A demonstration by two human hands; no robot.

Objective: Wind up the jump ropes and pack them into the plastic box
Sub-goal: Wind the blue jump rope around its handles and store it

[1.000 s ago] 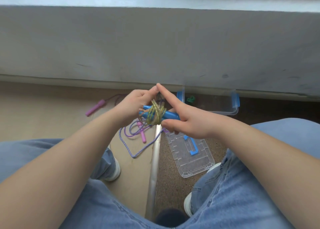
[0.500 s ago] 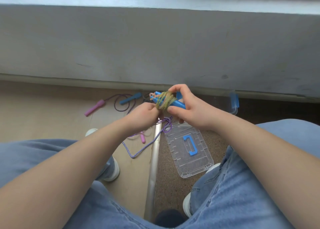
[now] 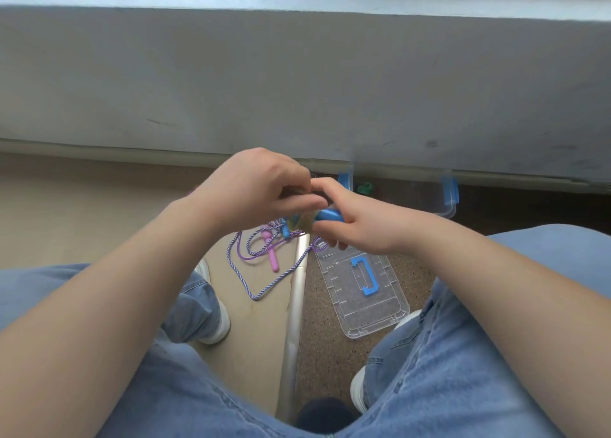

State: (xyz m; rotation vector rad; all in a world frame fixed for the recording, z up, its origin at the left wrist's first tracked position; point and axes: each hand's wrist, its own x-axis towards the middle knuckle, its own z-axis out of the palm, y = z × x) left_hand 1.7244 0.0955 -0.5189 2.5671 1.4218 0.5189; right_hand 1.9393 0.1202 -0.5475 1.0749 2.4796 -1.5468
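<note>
My right hand (image 3: 357,224) grips the blue handles of a jump rope (image 3: 325,215) whose yellow-green cord (image 3: 302,222) is wound round them. My left hand (image 3: 261,186) is curled over the bundle and pinches the cord at its top; the pinch itself is partly hidden. On the floor below lies a loose purple jump rope (image 3: 264,262) with pink handles. The clear plastic box (image 3: 448,206) with blue clips stands by the wall, behind my right hand. Its clear lid (image 3: 363,292) with a blue handle lies flat on the floor.
A grey wall (image 3: 297,83) rises just behind the box. A metal floor strip (image 3: 294,322) divides the beige floor from the speckled brown floor. My knees in jeans and white shoes (image 3: 215,322) flank the strip. A small green thing (image 3: 365,188) lies near the box.
My left hand has risen from beside the bundle to over its top. The wound rope and my right hand have dropped slightly toward me.
</note>
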